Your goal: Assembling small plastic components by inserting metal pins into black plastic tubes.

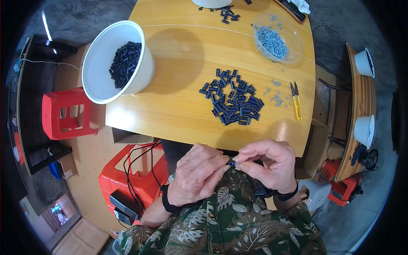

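Note:
Just off the table's near edge, my two hands meet in front of my patterned shirt. My left hand (196, 173) is closed, its thumb and forefinger gripping a small black plastic connector (230, 163); most of that piece is hidden by the fingers. From the right, my right hand (272, 163) pinches a tiny silvery piece, apparently a screw, against the connector's end. Beyond the hands lies a pile of similar black connectors (238, 106) on the wooden table (178, 123). Several loose small screws (277, 100) are scattered right of the pile.
Yellow-handled thread snips (298, 108) lie near the right edge. A clear bowl (298, 46) of screws stands farther back. At the left is a large white bucket (147, 70) with black connectors inside. Red stools (68, 112) and dark cables (131, 170) are below on the left.

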`<action>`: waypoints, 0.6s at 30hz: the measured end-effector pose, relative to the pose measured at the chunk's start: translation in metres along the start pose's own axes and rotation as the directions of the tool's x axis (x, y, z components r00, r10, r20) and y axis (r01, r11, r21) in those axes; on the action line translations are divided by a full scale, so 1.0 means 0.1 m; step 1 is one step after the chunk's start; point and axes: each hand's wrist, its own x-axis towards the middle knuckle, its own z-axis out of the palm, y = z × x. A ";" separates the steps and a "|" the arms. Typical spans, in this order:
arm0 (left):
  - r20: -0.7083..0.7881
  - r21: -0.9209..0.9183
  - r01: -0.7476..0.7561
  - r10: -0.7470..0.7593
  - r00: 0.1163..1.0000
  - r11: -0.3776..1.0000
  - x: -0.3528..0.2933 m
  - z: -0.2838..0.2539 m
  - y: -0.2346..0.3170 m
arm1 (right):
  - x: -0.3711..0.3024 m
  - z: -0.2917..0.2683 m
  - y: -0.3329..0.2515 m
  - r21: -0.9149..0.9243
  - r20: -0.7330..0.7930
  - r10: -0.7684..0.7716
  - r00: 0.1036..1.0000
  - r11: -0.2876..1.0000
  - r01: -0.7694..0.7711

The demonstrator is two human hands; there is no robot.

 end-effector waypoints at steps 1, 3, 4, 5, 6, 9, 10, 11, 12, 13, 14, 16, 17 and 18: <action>-0.008 -0.017 -0.006 0.005 1.000 1.000 0.00 0.01 0.00 | -0.01 -0.01 0.03 0.102 0.009 0.053 0.999 0.993 -0.053; 0.002 -0.009 -0.004 0.004 1.000 1.000 0.01 -0.01 0.01 | -0.01 -0.02 0.04 0.160 0.019 0.099 0.995 0.982 -0.101; 0.012 0.000 -0.004 0.004 1.000 1.000 0.01 -0.01 0.02 | 0.00 -0.02 0.04 0.216 0.031 0.143 0.989 0.965 -0.146; 0.012 0.000 -0.003 0.003 1.000 1.000 0.01 -0.01 0.01 | 0.00 -0.02 0.05 0.216 0.031 0.143 0.989 0.965 -0.147; 0.009 -0.005 -0.014 0.014 1.000 1.000 0.01 -0.01 0.00 | 0.01 -0.02 0.06 0.238 0.041 0.160 0.986 0.957 -0.165; 0.000 -0.014 -0.028 0.028 1.000 0.999 0.01 0.00 0.00 | 0.03 0.02 0.05 0.311 0.062 0.214 0.975 0.924 -0.223; -0.006 -0.018 -0.032 0.032 0.999 0.999 0.02 0.00 0.00 | 0.04 0.03 0.04 0.363 0.076 0.250 0.965 0.895 -0.261; -0.008 -0.017 -0.033 0.033 0.999 0.999 0.01 0.00 0.01 | 0.05 0.03 0.06 0.362 0.077 0.249 0.965 0.895 -0.260; -0.012 -0.019 -0.008 0.008 1.000 1.000 0.01 0.01 0.01 | 0.06 0.02 0.08 0.418 0.119 0.291 0.949 0.853 -0.313; -0.017 -0.022 0.016 -0.016 1.000 1.000 0.01 0.01 0.01 | 0.07 0.02 0.10 0.469 0.163 0.328 0.930 0.804 -0.366; -0.019 -0.024 0.011 -0.011 1.000 1.000 0.00 0.01 0.00 | 0.07 0.03 0.12 0.465 0.161 0.326 0.932 0.807 -0.362; 0.001 0.023 0.089 -0.089 0.996 0.996 -0.04 0.01 -0.04 | 0.02 0.09 0.19 0.271 0.100 0.288 0.953 0.913 -0.304; -0.001 0.027 0.086 -0.086 0.996 0.996 -0.05 0.03 -0.05 | 0.02 0.11 0.22 0.271 0.102 0.282 0.954 0.915 -0.300; -0.001 0.041 0.110 -0.110 0.994 0.993 -0.05 0.04 -0.05 | 0.02 0.14 0.23 0.169 0.055 0.210 0.976 0.962 -0.216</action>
